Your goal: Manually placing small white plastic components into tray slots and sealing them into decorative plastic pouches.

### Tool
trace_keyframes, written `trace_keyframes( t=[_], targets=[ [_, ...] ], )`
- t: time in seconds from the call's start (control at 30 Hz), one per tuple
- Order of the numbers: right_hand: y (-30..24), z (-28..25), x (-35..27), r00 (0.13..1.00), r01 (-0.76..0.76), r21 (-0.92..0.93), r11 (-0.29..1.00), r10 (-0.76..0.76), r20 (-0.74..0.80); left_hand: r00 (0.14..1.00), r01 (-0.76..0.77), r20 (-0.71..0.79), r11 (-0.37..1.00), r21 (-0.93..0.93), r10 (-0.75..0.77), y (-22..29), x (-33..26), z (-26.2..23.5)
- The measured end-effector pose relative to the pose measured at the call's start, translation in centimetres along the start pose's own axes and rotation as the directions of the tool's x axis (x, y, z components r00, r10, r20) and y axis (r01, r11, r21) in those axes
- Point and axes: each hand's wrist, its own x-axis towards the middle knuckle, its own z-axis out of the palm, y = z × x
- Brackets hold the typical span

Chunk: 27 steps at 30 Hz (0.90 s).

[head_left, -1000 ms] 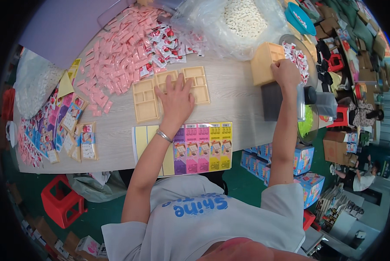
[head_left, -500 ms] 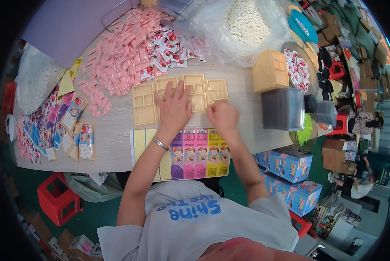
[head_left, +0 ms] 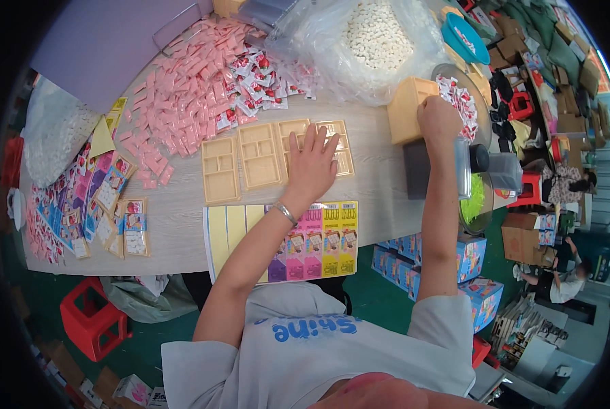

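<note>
Evidently, the table [head_left: 380, 191] bears four beige trays [head_left: 259, 155] in a row, their long axes running near to far, and, to their right, a tray stack [head_left: 403, 112] where the right hand [head_left: 441, 117] curls, its grip impossible to tell, while the left hand [head_left: 311, 167] spreads, unclenched, over the two rightmost trays.

Left hand [head_left: 313, 167] palm down, wide-fingered; right hand [head_left: 441, 119] fist-like

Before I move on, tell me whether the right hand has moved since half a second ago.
Yes: the right hand moved rightward and forward, judged against the printed card sheet, to the beige compartment-tray stack.
</note>
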Motion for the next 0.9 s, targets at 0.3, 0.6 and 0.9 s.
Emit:
trace_keyframes(
  t=[0.3, 0.6, 0.9],
  targets=[
    [1.0, 0.3, -0.7, 0.998, -0.029, 0.074, 0.997, 0.024, 0.059, 0.998, 0.025, -0.05, 0.998, -0.054, -0.027, -0.4, 0.0, 0.1],
    [-0.9, -4.8, -5.1, 0.942, 0.064, 0.272, 0.96, 0.032, -0.334, 0.995, 0.067, -0.075, 0.998, -0.004, -0.067, -1.2, 0.4, 0.2],
    [-7.8, 7.0, -14.5, 0.97, 0.218, 0.512, 0.831, -0.243, -0.017, 0.994, 0.047, -0.093, 0.997, -0.064, -0.053, -1.1, 0.1, 0.2]
  ],
)
